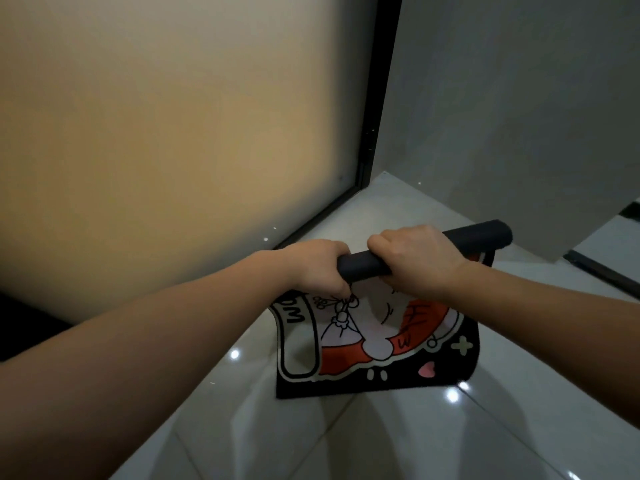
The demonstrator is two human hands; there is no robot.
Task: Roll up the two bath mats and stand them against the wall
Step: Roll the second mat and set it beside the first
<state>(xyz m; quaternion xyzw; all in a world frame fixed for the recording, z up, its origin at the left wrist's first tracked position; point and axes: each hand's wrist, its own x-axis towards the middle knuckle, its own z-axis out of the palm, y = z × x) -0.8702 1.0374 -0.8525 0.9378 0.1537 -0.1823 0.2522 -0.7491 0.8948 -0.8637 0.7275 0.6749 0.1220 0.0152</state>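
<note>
A bath mat [374,344] with a black border and a red, white and pink cartoon print is partly rolled. Its rolled part is a black tube running from centre to upper right, with its far end free. The unrolled part hangs down from the tube, and its lower edge rests on the floor. My left hand [313,268] grips the near end of the roll. My right hand [415,258] is clenched around the roll just beside it. Only one mat is in view.
A frosted glass panel [173,133] in a black frame fills the left side. A grey wall [519,98] stands behind the mat. The floor is glossy white tile [381,438]. A dark strip [602,271] lies on the floor at the right.
</note>
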